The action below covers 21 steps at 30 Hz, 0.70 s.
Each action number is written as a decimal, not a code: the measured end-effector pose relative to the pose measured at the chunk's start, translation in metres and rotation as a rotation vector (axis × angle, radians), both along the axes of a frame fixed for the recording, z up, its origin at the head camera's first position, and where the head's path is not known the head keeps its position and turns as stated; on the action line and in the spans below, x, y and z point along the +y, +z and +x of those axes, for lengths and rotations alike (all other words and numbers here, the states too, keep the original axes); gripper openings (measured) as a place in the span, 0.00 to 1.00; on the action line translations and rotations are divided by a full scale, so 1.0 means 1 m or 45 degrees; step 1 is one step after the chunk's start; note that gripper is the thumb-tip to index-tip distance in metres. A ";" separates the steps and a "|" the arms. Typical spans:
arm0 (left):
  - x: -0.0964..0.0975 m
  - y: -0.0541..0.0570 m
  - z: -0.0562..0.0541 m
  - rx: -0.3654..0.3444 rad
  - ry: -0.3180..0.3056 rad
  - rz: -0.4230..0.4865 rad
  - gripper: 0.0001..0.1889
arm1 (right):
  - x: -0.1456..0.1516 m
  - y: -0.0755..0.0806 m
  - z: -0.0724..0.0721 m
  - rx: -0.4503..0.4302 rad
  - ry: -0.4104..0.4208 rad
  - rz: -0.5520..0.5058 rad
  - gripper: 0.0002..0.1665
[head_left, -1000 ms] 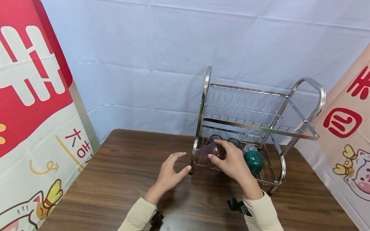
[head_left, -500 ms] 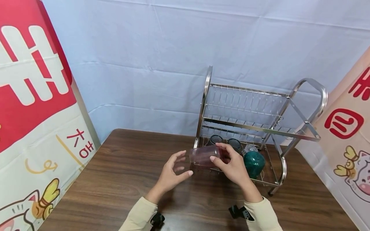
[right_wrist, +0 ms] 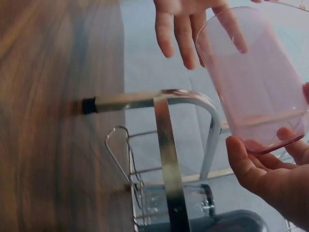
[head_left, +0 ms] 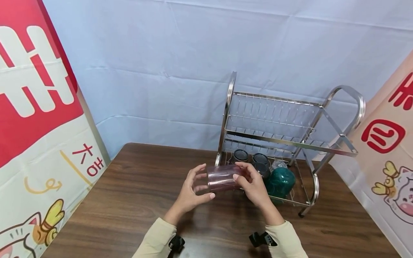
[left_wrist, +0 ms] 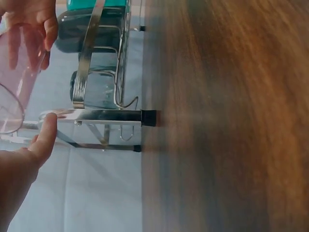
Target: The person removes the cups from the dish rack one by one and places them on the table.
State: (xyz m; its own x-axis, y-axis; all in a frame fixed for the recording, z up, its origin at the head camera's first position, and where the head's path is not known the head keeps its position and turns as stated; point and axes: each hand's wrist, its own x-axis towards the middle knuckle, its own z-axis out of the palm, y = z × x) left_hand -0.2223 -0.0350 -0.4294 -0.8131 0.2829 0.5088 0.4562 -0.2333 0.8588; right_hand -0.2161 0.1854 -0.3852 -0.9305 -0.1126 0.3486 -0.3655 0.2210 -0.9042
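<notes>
Held on its side above the table's middle is a pink transparent drinking glass (head_left: 222, 178), its mouth toward the left. My right hand (head_left: 258, 190) grips it near the base, thumb in front and fingers behind; the right wrist view shows the fingertips around the base of the glass (right_wrist: 256, 82). My left hand (head_left: 190, 190) is beside the mouth, fingers spread and thumb apart, with nothing gripped. In the left wrist view the left thumb (left_wrist: 46, 137) points up close to the rim.
A two-tier metal dish rack (head_left: 262, 137) stands behind and right of my hands. On its lower tier are dark glasses (head_left: 241, 155), a teal glass (head_left: 281, 181) and a small clear glass (head_left: 279, 164). Brown wooden tabletop (head_left: 129, 193) extends to the left. A pale cloth (head_left: 155, 71) hangs behind.
My right hand has brought the pink glass leftward and toward me, out from the rack's lower tier. More of the dark glasses shows now. My left hand stays nearby, now at the glass's mouth.
</notes>
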 end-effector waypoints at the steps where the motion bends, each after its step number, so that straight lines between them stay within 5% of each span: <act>1: 0.001 -0.003 -0.002 0.004 -0.004 0.008 0.43 | -0.001 0.000 0.000 -0.016 0.013 -0.029 0.21; 5: 0.002 -0.018 -0.012 0.036 -0.022 0.044 0.40 | -0.003 -0.008 -0.003 -0.047 0.061 -0.124 0.20; 21: 0.002 -0.010 -0.010 0.117 -0.079 0.149 0.38 | -0.004 -0.007 0.001 -0.002 0.075 -0.104 0.23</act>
State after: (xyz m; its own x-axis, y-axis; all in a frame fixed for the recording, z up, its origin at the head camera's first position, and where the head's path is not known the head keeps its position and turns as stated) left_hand -0.2318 -0.0332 -0.4392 -0.7446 0.2658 0.6123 0.5129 -0.3593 0.7796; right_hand -0.2152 0.1818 -0.3920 -0.9236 -0.1387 0.3574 -0.3743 0.1246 -0.9189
